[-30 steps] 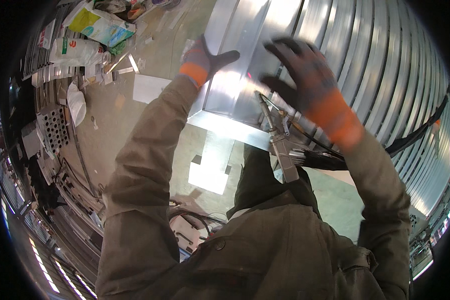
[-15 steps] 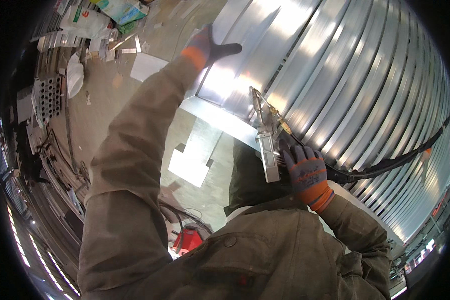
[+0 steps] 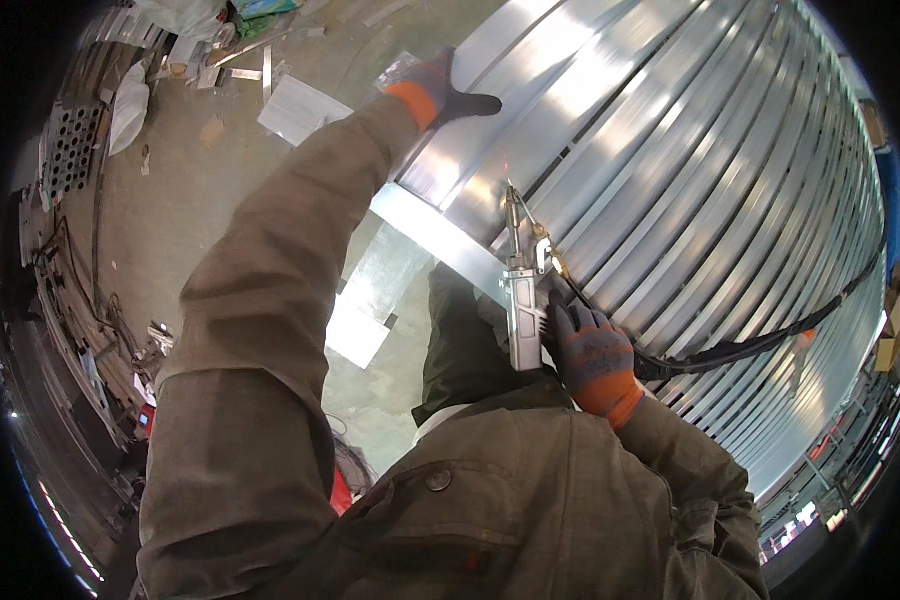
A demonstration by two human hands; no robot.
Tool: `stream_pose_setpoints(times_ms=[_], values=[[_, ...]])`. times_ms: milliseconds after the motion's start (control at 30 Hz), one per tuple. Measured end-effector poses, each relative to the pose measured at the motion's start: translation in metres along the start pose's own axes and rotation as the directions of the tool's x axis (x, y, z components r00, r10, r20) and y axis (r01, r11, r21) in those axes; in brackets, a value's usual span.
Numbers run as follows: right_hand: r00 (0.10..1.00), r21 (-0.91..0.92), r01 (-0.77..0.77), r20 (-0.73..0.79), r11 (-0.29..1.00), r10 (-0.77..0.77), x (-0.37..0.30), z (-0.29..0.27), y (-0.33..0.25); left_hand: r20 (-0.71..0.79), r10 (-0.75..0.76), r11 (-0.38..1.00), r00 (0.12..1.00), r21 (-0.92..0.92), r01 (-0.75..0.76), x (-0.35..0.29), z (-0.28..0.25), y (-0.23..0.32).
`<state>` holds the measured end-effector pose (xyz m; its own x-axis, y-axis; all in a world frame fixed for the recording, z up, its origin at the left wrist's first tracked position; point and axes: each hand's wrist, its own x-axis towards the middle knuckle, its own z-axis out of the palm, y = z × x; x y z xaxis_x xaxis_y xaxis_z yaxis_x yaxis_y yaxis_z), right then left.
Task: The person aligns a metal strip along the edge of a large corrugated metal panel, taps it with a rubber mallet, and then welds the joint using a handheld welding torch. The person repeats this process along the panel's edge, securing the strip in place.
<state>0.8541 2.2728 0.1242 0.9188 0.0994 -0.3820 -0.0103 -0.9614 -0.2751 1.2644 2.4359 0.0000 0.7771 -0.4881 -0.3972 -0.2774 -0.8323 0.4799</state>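
My right hand [image 3: 595, 365], in a grey and orange glove, is closed round a handheld laser welding gun [image 3: 525, 315]. The gun's narrow nozzle points away from me, its tip at the surface of a large panel of shiny metal slats [image 3: 580, 165]. A small red light spot shows just past the tip. At the panel's left edge rests my left hand [image 3: 432, 90], gloved alike. Its thumb is stretched out flat on the outermost slat, apart from the fingers, which are partly hidden at the edge. A black cable [image 3: 740, 350] runs from the gun across the slats.
A pale metal end strip [image 3: 440, 240] borders the panel's near side. Flat metal sheets [image 3: 300, 108] lie on the floor at left, with scraps, bags and a perforated metal piece [image 3: 73, 150] beyond. Something red [image 3: 341, 492] stands low beside my left arm.
The view has shifted, so the panel and floor appear turned slightly. Both hands keep their places on the panel and the gun; the nozzle tip stays near the same slat.
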Motion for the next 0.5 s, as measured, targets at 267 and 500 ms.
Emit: stream_pose_setpoints(times_ms=[267, 500], values=[[0.997, 0.384, 0.072, -0.040, 0.920, -0.062, 0.027, -0.095, 0.019, -0.013, 0.008, 0.995, 1.000, -0.099, -0.009, -0.008, 0.000, 0.002], [0.981, 0.781, 0.099, 0.028, 0.616, -0.193, 0.106, -0.124, 0.037, 0.015, 0.032, 0.992, 0.999, -0.119, -0.030, -0.011, -0.006, 0.005]])
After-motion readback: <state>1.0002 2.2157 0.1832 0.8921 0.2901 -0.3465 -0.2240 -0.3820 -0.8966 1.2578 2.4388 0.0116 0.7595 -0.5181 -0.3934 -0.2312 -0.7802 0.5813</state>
